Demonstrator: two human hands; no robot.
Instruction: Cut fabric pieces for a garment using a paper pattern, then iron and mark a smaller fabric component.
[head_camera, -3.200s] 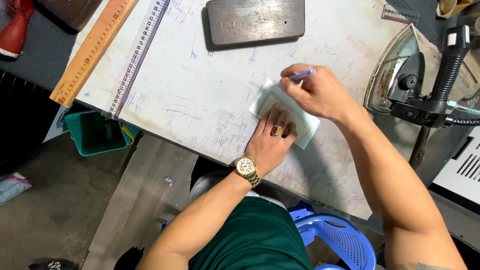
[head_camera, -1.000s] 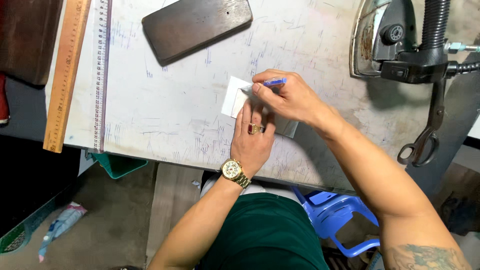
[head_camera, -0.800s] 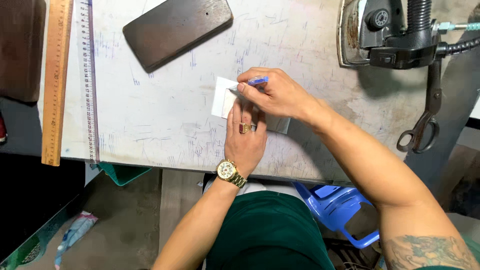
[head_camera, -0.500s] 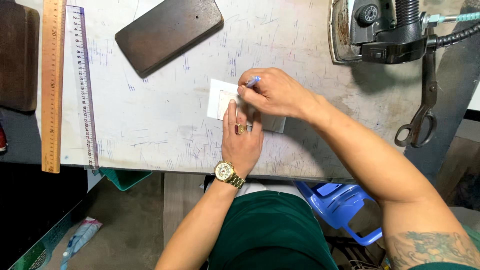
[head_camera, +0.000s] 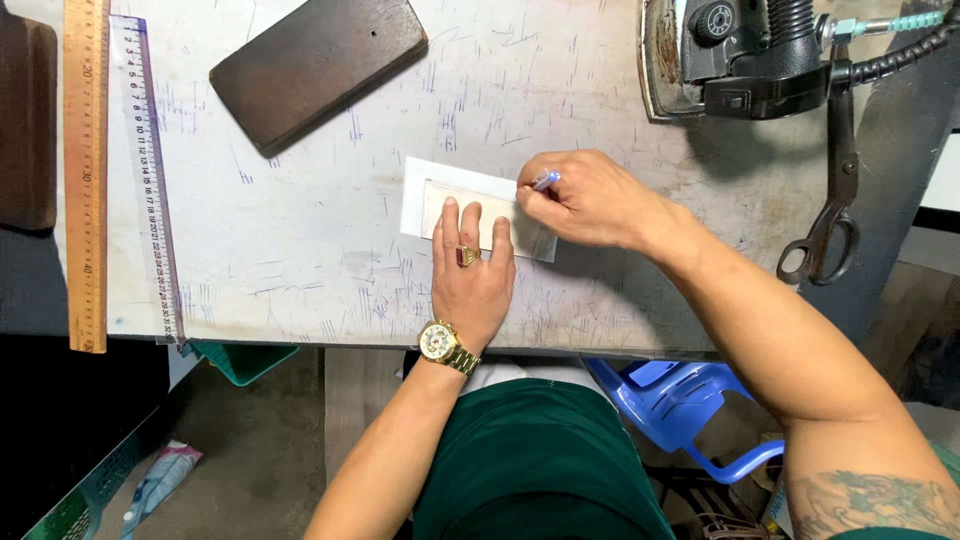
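A small white piece of fabric lies on the scuffed white table, with a pale card template on top of it. My left hand, with a ring and a gold watch, lies flat on the template and presses it down. My right hand grips a blue pen, whose tip is at the template's upper right edge.
A dark wooden block lies at the back left. A wooden ruler and a clear ruler lie along the left edge. A steam iron and black scissors are at the right. A blue plastic chair stands below.
The view has shifted slightly. My left hand stays flat on the template, and my right hand with the pen has moved a little along its upper edge.
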